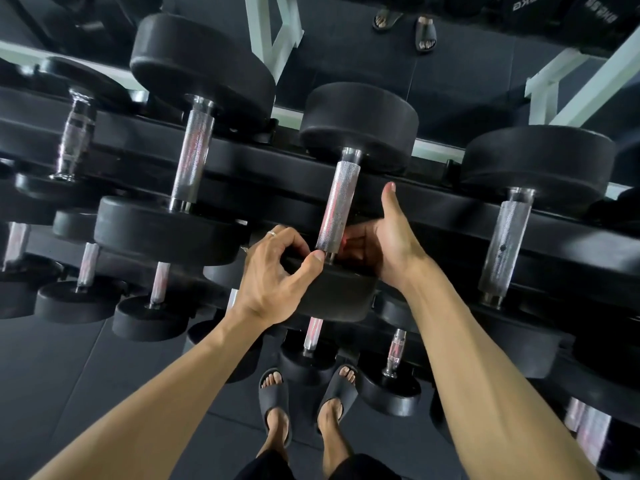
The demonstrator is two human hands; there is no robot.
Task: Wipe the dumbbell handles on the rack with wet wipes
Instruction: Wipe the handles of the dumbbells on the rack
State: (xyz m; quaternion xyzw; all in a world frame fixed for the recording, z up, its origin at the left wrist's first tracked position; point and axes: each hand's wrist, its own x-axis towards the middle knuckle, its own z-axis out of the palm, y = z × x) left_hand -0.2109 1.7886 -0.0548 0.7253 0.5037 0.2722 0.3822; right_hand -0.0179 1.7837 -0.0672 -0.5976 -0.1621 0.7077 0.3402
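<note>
Gripping the near head of the middle dumbbell (341, 292), the left hand (277, 278) has its fingers curled over the head's top rim and its thumb laid along the edge just beside the foot of the handle; a ring (272, 233) shows on one finger. The right hand (384, 237) sits on the other side of that knurled steel handle (337, 206), fingers curled in against its lower end and thumb pointing up, apart from the bar; whether those fingers pinch anything cannot be told, and no wipe can be made out in either hand. This dumbbell lies across the upper tier of the black rack (263, 157), near its middle, far head (358, 123) resting toward the back rail. More dumbbells flank it on the same tier, a larger one (194, 147) to the left and another (519, 209) to the right, with smaller ones on the tiers below. Two feet in black slides (308, 400) stand on the dark floor (86, 368) at the rack's front edge.
</note>
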